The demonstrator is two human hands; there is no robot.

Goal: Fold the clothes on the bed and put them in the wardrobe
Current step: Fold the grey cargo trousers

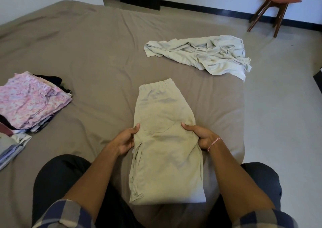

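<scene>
A pair of beige trousers (165,140) lies folded lengthwise on the bed (97,53), waistband pointing away from me. My left hand (126,139) grips its left edge at mid-length, thumb on top. My right hand (200,137), with a pink string bracelet at the wrist, grips the right edge opposite. A crumpled pale grey-green garment (205,55) lies unfolded farther back on the right, near the bed's edge.
A stack of folded clothes (29,102), topped by a pink floral piece, sits at the left of the bed. An orange chair (277,2) stands on the floor at the back right. My knees in dark trousers flank the near end of the trousers.
</scene>
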